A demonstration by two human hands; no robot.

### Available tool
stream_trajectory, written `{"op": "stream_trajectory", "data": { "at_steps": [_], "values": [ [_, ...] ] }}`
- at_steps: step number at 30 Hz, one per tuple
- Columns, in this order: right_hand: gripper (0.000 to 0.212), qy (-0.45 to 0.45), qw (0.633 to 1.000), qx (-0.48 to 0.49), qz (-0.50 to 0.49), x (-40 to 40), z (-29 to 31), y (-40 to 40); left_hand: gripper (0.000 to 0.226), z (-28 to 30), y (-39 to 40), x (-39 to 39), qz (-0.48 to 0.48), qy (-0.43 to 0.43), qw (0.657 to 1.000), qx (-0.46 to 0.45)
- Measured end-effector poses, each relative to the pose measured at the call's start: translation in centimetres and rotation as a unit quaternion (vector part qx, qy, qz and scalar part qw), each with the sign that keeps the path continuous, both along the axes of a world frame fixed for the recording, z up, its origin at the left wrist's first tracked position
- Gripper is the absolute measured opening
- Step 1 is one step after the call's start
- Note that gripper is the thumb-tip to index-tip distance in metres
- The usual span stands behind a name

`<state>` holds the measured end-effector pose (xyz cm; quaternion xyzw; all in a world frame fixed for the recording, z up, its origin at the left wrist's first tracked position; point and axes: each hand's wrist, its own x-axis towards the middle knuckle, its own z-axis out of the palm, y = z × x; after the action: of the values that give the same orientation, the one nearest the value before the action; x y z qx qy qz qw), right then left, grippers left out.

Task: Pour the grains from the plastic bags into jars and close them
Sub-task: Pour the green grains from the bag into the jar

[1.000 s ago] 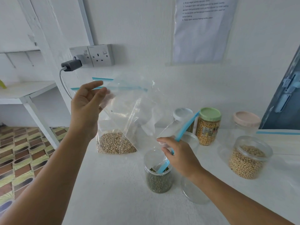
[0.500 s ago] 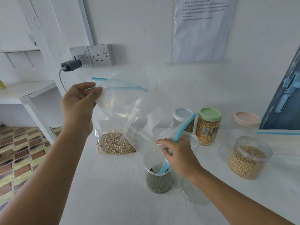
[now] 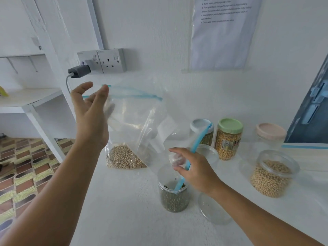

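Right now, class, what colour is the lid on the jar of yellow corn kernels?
Green lid, on the corn jar; head view.

We take the open jar of dark green grains (image 3: 173, 196) as our landmark, standing on the white counter (image 3: 124, 210). Our right hand (image 3: 192, 167) pinches the mouth of an emptied clear bag (image 3: 142, 125) just above the jar, the blue zip strip (image 3: 182, 178) dipping into its opening. Our left hand (image 3: 91, 114), up and to the left of the jar, has its fingers spread against the bag's upper part. Behind the jar to the left leans a bag of pale grains (image 3: 124, 157). Right of the jar lies an empty clear jar (image 3: 214, 208); farther right stands an open jar of beige beans (image 3: 273, 174). Behind it to the right stands a green-lidded jar of yellow kernels (image 3: 229, 139).
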<state>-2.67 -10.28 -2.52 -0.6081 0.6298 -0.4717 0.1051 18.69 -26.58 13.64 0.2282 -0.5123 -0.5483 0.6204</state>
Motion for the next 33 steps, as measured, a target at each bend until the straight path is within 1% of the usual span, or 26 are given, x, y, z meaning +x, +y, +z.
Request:
{"op": "stream_trajectory", "data": {
  "at_steps": [3,4,8,10,11,13,15,17,19,22,25,28,30,33],
  "values": [
    [0.05,-0.006,0.999,-0.023,-0.038,0.0,-0.4,0.0,0.075,-1.5,0.1,0.4,-0.05,-0.042,0.998,0.027],
    [0.05,-0.013,0.999,-0.028,-0.044,0.0,-0.4,0.0,0.084,-2.0,0.2,0.6,-0.066,-0.057,0.995,0.039],
    [0.054,-0.025,0.995,-0.059,-0.072,-0.2,-0.5,-0.1,0.105,-4.8,2.3,1.2,-0.115,-0.108,0.985,0.065],
    [0.055,-0.031,0.995,-0.059,-0.074,-0.2,-0.4,-0.2,0.111,-6.4,3.8,1.1,-0.137,-0.127,0.98,0.063],
    [0.055,-0.027,0.996,-0.057,-0.065,-0.1,-0.4,-0.2,0.11,-7.0,4.4,0.9,-0.137,-0.134,0.98,0.057],
    [0.053,-0.006,0.998,-0.056,-0.041,-0.1,-0.5,-0.1,0.104,-7.4,4.6,0.3,-0.103,-0.125,0.985,0.057],
    [0.053,0.011,0.998,-0.053,-0.023,-0.1,-0.5,0.1,0.103,-6.9,3.9,-0.1,-0.066,-0.088,0.991,0.077],
    [0.054,0.014,0.999,-0.044,-0.012,0.0,-0.3,0.2,0.104,-6.0,3.1,-0.2,-0.056,-0.059,0.994,0.075],
    [0.056,0.024,0.999,-0.031,0.001,0.1,0.0,0.2,0.102,-5.2,2.6,-0.1,-0.064,-0.033,0.995,0.063],
    [0.06,0.032,0.999,0.005,0.024,0.5,0.0,0.4,0.094,-4.4,2.1,-0.3,-0.088,0.016,0.994,0.068],
    [0.062,0.001,0.999,0.024,0.023,0.6,0.1,0.8,0.088,-4.1,1.9,-0.7,-0.108,0.045,0.991,0.068],
    [0.075,-0.042,0.997,0.052,0.047,0.6,0.5,0.9,0.081,-4.3,2.1,-1.0,-0.117,0.065,0.988,0.074],
    [0.079,-0.047,0.996,0.053,0.051,0.6,0.6,0.7,0.077,-4.5,2.2,-1.1,-0.122,0.074,0.986,0.08],
    [0.076,-0.013,1.0,0.016,0.008,0.6,0.6,0.2,0.077,-4.9,2.4,-1.3,-0.128,0.088,0.983,0.094]
  ]
}}
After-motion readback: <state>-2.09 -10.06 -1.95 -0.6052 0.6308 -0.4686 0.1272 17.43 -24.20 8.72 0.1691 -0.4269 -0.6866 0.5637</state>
